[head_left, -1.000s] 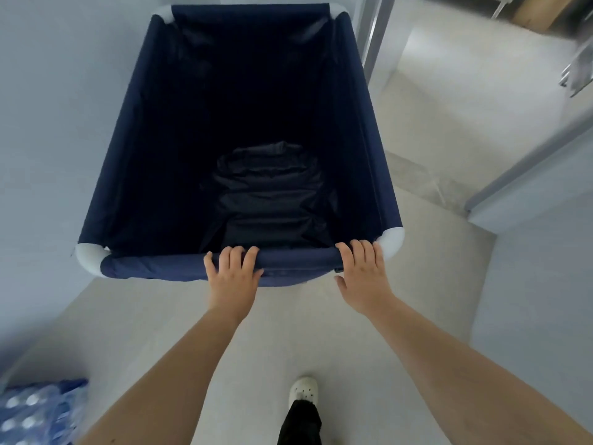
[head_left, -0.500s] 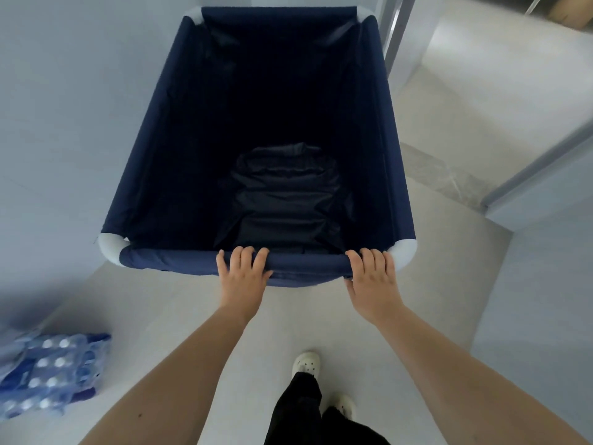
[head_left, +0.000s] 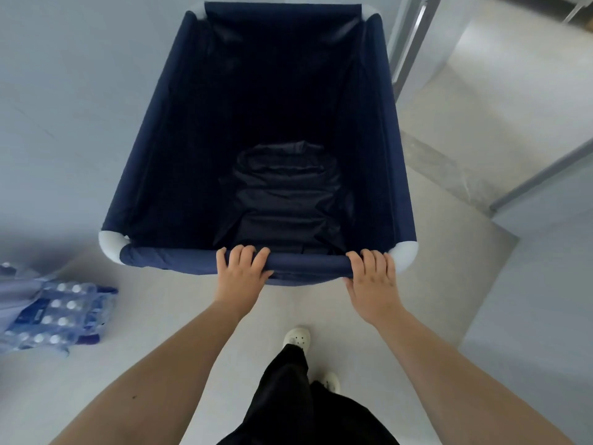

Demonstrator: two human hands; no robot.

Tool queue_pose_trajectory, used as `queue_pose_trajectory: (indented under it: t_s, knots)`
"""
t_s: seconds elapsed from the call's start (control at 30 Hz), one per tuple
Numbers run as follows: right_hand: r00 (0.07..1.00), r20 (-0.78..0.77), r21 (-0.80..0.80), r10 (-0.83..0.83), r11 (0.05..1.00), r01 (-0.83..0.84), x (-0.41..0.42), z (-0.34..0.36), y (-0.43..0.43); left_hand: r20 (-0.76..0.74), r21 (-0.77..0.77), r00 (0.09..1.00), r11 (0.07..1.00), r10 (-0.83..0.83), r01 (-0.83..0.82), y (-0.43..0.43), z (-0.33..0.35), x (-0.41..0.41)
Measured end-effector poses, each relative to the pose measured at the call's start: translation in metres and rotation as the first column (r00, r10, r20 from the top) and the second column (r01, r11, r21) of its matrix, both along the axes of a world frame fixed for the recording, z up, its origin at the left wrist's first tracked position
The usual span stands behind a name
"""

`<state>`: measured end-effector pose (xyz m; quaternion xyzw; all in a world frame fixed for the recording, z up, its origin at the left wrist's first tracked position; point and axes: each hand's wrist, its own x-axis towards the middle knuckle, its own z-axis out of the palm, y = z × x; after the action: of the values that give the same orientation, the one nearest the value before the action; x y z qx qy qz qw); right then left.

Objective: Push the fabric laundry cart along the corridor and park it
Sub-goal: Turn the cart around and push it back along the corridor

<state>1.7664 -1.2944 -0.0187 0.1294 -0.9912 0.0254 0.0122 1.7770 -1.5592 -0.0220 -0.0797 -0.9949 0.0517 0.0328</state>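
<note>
The laundry cart (head_left: 154, 162) is a deep navy fabric bin on a frame with white corner joints, standing right in front of me against the wall on the left. A dark crumpled cloth (head_left: 285, 194) lies on its bottom. My left hand (head_left: 242, 274) curls over the middle of the near rim bar. My right hand (head_left: 372, 281) grips the same bar next to the right white corner. Both arms are stretched forward. The cart's wheels are hidden below the fabric.
A shrink-wrapped pack of water bottles (head_left: 54, 313) lies on the floor at the left, by the wall. A doorway with a grey frame (head_left: 407, 43) and a stone threshold (head_left: 449, 171) opens at the right, beyond a wall corner (head_left: 545, 252). My white shoes (head_left: 298, 338) are below the cart.
The cart and my view have shifted along the corridor: the bottle pack has come further into view at the left, the doorway has slid right. Both hands keep their hold on the rim.
</note>
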Motion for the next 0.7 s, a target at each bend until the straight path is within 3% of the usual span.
queue_pose_trajectory:
  t_s: [0.13,0.47,0.7]
  knots:
    - [1.0,0.001,0.007,0.026,1.0,-0.026,0.001,0.001,0.007,-0.009,-0.017,0.998,0.998,-0.067,0.067,-0.001,-0.002,0.008]
    - [0.988,0.155,0.047,0.018,0.999,-0.026,-0.052,0.018,0.006,0.14,0.011,0.99,1.0,0.005,-0.007,0.003,0.006,-0.028]
    - [0.995,0.088,0.083,-0.04,0.996,0.032,-0.08,0.019,-0.017,0.241,0.043,0.969,0.998,-0.047,0.038,-0.022,0.008,-0.076]
